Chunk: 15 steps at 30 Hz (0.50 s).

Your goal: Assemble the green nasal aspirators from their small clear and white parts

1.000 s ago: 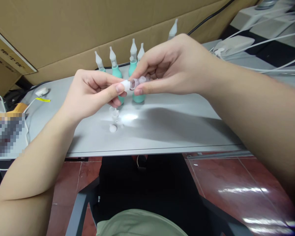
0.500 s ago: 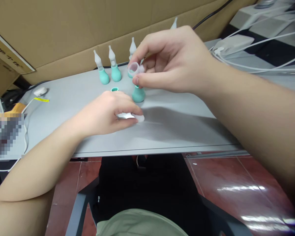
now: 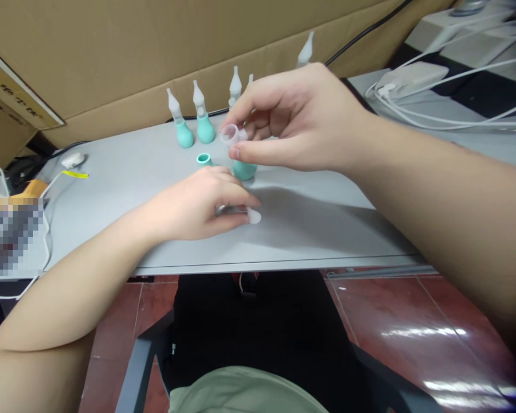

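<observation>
My right hand pinches a small clear plastic connector between thumb and index finger, its round open end facing me. Low over the table, my left hand is closed with thumb and index finger around a white soft nozzle tip; most of that tip is hidden by the fingers. Just behind the left hand stands a teal rubber bulb with an open neck. A second teal bulb is partly covered by my right hand.
Along the back of the grey table stand several assembled nasal aspirators, teal bulbs with white nozzles; some are partly behind my right hand. A cardboard wall rises behind. White cables lie at right, a white plug at left.
My right hand has lowered slightly with the connector. My left hand has shifted a little right and toward me with the nozzle tip, showing more of the open bulb behind it.
</observation>
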Tool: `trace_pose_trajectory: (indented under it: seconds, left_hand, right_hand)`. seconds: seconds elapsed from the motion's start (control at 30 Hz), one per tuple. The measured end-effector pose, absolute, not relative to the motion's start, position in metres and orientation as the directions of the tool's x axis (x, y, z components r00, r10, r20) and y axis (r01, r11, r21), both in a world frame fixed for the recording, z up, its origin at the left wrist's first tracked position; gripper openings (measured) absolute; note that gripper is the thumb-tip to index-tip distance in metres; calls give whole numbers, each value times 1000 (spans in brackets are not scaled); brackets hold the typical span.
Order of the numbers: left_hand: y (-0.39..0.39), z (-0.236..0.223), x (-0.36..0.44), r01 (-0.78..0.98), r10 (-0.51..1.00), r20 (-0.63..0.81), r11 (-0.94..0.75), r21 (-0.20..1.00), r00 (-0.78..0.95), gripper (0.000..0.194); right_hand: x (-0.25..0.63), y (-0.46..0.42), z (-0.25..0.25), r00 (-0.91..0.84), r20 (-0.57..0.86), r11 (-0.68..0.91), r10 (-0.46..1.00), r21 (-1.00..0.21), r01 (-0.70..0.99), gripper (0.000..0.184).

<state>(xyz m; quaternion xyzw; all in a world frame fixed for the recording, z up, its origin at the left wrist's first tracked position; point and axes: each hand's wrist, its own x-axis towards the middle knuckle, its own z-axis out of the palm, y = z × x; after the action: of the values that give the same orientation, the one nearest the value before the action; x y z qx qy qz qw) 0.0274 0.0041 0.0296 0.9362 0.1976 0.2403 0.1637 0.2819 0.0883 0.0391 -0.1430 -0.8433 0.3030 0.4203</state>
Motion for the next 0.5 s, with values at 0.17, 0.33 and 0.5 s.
trace_pose_trajectory:
  seconds: [0.17, 0.33, 0.5]
  left_hand:
    - [12, 22, 21, 234, 469, 506, -857, 459, 724, 15]
    - [16, 18, 23, 185, 345, 799, -938, 292, 492, 17]
    - [2, 39, 19, 383, 547, 782, -819, 427, 298, 27]
  right_hand:
    - [281, 85, 37, -574, 613, 727, 542, -685, -46, 31]
    - [282, 85, 38, -578, 598, 688, 555, -720, -84, 35]
    - [281, 86, 38, -536, 639, 714, 551, -694, -93, 47]
